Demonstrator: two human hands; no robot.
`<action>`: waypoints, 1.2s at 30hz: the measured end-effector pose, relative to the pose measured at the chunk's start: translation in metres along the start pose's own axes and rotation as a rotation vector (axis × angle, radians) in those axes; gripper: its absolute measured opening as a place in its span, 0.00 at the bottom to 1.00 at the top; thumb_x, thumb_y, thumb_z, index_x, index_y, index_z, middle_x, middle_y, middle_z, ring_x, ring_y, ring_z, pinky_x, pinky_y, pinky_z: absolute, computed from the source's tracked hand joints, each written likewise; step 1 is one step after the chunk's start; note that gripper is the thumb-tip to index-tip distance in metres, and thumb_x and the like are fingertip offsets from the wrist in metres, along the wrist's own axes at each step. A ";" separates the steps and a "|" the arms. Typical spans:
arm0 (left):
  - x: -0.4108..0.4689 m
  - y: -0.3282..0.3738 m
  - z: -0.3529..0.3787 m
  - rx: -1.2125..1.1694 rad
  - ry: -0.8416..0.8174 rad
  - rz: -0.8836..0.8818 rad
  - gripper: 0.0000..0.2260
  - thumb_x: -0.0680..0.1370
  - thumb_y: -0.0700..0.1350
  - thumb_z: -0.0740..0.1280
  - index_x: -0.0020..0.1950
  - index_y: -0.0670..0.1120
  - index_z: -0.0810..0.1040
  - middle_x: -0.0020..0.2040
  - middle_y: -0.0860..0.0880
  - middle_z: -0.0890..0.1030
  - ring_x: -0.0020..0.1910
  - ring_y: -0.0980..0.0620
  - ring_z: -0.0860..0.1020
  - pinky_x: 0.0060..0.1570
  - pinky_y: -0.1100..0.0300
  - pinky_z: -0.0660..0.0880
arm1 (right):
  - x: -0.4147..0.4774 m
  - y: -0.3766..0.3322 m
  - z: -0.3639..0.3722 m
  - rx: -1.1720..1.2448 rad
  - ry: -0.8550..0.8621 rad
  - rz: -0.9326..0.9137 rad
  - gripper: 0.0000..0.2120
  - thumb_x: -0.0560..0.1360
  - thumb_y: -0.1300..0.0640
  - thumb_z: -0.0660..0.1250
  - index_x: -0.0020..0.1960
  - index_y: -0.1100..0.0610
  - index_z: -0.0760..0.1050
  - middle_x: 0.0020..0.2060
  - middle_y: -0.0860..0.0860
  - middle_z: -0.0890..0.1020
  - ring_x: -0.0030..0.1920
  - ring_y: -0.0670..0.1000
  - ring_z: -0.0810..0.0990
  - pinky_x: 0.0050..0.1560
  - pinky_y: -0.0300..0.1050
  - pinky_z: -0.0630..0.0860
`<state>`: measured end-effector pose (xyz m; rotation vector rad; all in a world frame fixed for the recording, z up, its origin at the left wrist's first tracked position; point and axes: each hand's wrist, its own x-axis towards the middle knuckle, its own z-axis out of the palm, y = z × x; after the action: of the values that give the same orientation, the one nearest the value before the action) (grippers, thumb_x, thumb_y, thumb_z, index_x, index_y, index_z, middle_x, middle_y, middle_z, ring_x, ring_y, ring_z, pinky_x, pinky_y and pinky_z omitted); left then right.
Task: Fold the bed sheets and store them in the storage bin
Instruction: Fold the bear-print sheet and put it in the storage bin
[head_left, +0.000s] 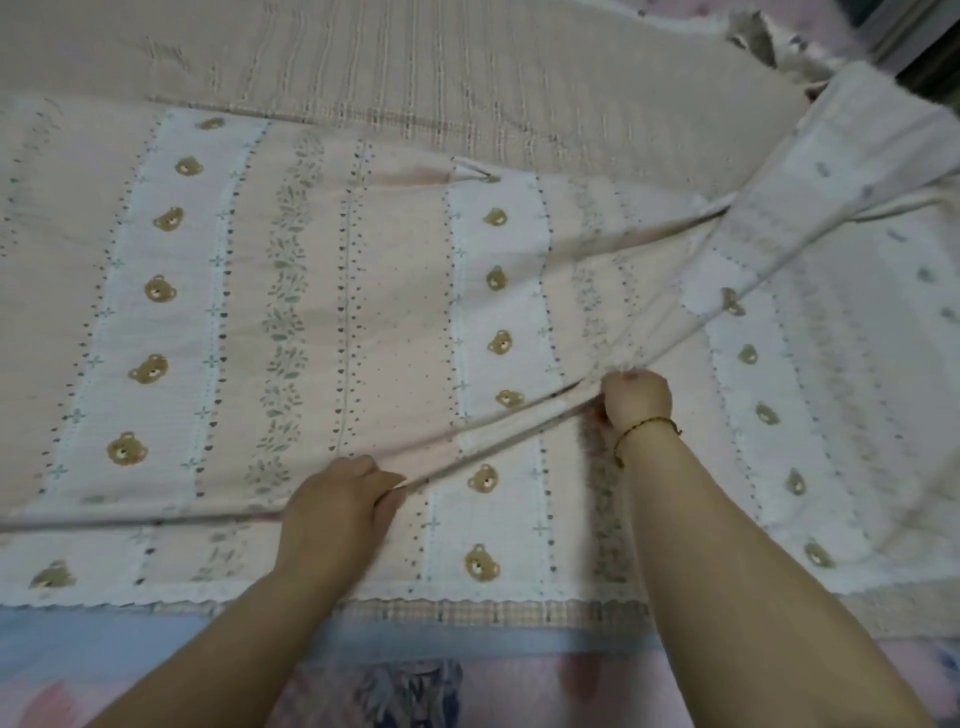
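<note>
A pink and white bed sheet (291, 291) printed with bear faces, leaves and hearts lies spread across the bed. Part of it is folded over, and its folded edge runs diagonally from the lower left up to the right. My left hand (337, 506) pinches that folded edge near the bottom centre. My right hand (636, 397), with a thin bracelet on the wrist, is closed on the same edge further right, where the cloth gathers into a ridge. The sheet's right part (857, 171) is lifted and twisted. No storage bin is visible.
A beige plaid blanket (415, 62) covers the bed behind the sheet. Below the sheet's scalloped hem lies a plaid strip (493, 613), then a blue and pink floral cover (410, 686) at the near edge. A dark gap (930, 67) shows at the top right corner.
</note>
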<state>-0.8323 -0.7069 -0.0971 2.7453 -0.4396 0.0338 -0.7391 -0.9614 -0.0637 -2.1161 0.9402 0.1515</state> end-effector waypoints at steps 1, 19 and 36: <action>-0.001 0.001 -0.007 -0.029 0.014 0.004 0.24 0.76 0.56 0.54 0.33 0.47 0.83 0.26 0.51 0.75 0.24 0.50 0.74 0.31 0.76 0.50 | -0.008 0.002 -0.006 0.131 0.101 -0.105 0.17 0.77 0.61 0.58 0.30 0.54 0.62 0.30 0.55 0.70 0.39 0.54 0.72 0.39 0.43 0.72; -0.019 0.055 0.026 0.061 -0.039 0.058 0.17 0.69 0.49 0.56 0.36 0.45 0.83 0.30 0.51 0.78 0.24 0.51 0.76 0.30 0.76 0.49 | -0.032 0.085 -0.048 0.025 -0.071 0.092 0.08 0.77 0.56 0.61 0.44 0.61 0.70 0.34 0.55 0.75 0.32 0.54 0.74 0.38 0.46 0.77; 0.238 0.303 0.136 0.019 0.031 0.098 0.17 0.67 0.51 0.55 0.37 0.51 0.84 0.39 0.54 0.84 0.33 0.55 0.82 0.26 0.67 0.74 | 0.304 0.011 -0.199 -1.595 -0.437 -0.944 0.19 0.77 0.58 0.58 0.67 0.50 0.67 0.65 0.52 0.72 0.72 0.55 0.57 0.71 0.60 0.34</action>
<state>-0.7028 -1.0948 -0.1009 2.7356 -0.5672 0.1050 -0.5682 -1.2822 -0.0568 -3.3623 -0.8927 1.0636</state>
